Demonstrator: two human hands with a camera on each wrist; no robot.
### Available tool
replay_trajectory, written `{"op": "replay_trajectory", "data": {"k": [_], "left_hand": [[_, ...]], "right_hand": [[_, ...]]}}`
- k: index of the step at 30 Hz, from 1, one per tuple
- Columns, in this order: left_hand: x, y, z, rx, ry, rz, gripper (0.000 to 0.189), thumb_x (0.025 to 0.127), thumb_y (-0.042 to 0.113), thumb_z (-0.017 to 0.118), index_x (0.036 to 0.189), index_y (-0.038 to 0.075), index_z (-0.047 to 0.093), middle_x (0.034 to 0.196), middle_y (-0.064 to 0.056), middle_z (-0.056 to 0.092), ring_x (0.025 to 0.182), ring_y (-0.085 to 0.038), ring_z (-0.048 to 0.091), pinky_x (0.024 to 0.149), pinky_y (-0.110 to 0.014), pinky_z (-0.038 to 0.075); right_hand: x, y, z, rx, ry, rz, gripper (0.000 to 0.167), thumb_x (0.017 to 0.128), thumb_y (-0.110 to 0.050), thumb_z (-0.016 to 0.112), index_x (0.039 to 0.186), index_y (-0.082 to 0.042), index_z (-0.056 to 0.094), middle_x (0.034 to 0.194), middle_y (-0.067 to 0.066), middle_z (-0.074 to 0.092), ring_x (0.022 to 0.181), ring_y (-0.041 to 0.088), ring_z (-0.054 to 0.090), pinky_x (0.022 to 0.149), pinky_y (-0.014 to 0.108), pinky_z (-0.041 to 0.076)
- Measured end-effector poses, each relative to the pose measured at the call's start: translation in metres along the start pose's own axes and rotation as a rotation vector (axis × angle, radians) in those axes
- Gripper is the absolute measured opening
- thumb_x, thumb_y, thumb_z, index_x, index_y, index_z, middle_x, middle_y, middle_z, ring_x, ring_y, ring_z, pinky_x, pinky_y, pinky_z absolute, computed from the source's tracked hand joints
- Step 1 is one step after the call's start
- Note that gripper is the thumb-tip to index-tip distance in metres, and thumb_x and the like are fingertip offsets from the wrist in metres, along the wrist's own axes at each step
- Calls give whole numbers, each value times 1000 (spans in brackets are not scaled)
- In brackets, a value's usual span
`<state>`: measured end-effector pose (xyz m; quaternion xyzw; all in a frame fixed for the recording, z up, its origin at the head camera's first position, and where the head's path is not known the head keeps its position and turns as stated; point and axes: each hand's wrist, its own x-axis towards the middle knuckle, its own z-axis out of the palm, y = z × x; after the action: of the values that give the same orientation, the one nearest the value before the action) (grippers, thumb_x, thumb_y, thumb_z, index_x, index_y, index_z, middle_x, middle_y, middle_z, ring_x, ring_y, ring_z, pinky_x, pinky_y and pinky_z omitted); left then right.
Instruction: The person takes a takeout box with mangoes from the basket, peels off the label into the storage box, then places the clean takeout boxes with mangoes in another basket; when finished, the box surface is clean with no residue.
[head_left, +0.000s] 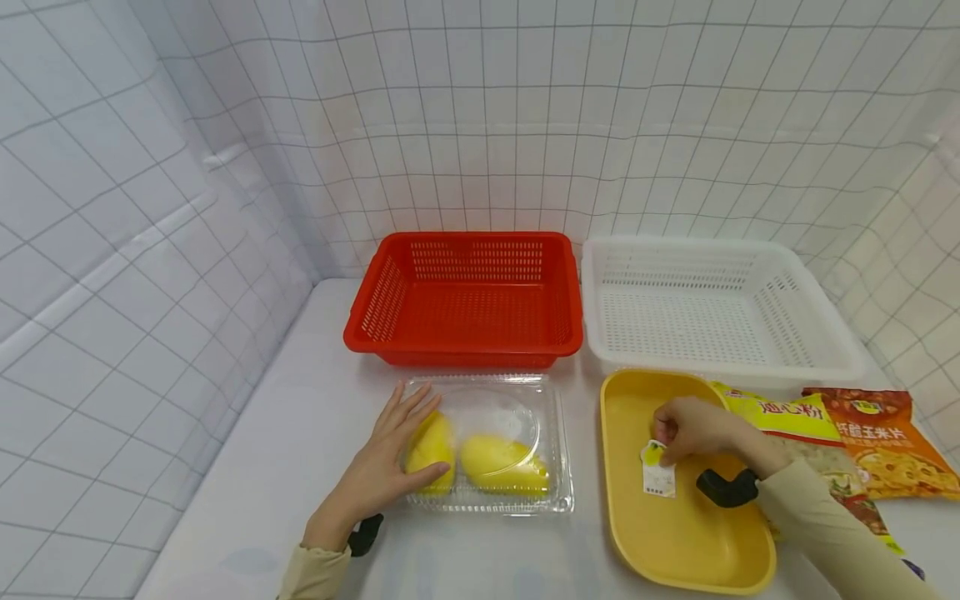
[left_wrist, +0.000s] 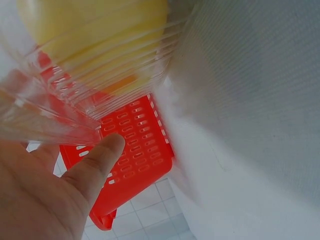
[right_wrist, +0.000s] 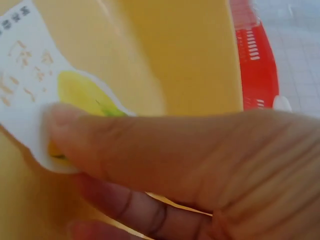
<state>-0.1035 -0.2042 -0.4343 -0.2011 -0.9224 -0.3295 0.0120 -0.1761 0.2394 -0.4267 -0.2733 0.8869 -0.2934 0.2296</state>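
A clear plastic clamshell box (head_left: 558, 450) stands in front of the red basket, its lid down over two yellow mango-like fruits (head_left: 504, 464). My left hand (head_left: 386, 467) rests on the left side of this box with the fingers spread and fairly straight. In the left wrist view, the thumb (left_wrist: 100, 162) lies along the box's wall. Over the yellow tray (head_left: 675, 550), my right hand (head_left: 697, 429) pinches a small white label (head_left: 659, 483) printed with a yellow fruit and some writing. The right wrist view shows the thumb (right_wrist: 110, 142) pressed on the label's fruit picture.
Behind the box is a red basket (head_left: 480, 358), with a white basket (head_left: 705, 362) to its right. Two food packets, one yellow-topped (head_left: 798, 417) and one orange (head_left: 892, 442), lie right of the tray, partly behind the right forearm. Checked cloth hangs around the table.
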Motion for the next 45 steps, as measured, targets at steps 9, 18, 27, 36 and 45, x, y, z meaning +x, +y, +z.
{"op": "replay_trajectory", "data": {"k": [9, 18, 27, 36, 45], "left_hand": [[0, 1, 0, -3, -4, -7, 81, 81, 52, 68, 149, 23, 34, 156, 8, 18, 143, -22, -6, 101, -66, 22], [0, 1, 0, -4, -9, -13, 81, 81, 51, 68, 149, 24, 33, 156, 7, 17, 143, -22, -6, 101, -66, 21], [-2, 3, -1, 1, -5, -28, 82, 80, 52, 69, 149, 23, 35, 156, 6, 19, 143, -21, -5, 102, -65, 21], [0, 1, 1, 6, -3, -30, 82, 80, 53, 69, 149, 24, 34, 156, 6, 18, 143, -21, -5, 102, -65, 21], [-1, -1, 1, -1, 1, -8, 81, 81, 52, 68, 149, 24, 33, 156, 6, 18, 143, -26, -4, 99, -68, 23]], "right_hand": [[-2, -11, 11, -173, 116, 78, 30, 62, -11, 83, 71, -15, 55, 62, -8, 46, 58, 10, 43, 55, 25, 34], [-11, -16, 24, -355, 216, 67, 28, 68, -15, 83, 84, -16, 60, 66, -11, 46, 61, 10, 43, 54, 28, 37], [-39, -13, -17, -207, 287, -154, 8, 89, -24, 69, 95, -20, 67, 86, -16, 60, 78, 4, 56, 68, 30, 49], [-73, 39, -97, 54, 666, 147, 39, 98, -27, 54, 135, -15, 53, 132, 5, 51, 104, 16, 53, 75, 22, 46], [-81, 112, -126, 274, 653, 266, 70, 101, -38, 40, 150, -32, -9, 153, 18, -18, 133, 51, -15, 94, 75, 2]]}}
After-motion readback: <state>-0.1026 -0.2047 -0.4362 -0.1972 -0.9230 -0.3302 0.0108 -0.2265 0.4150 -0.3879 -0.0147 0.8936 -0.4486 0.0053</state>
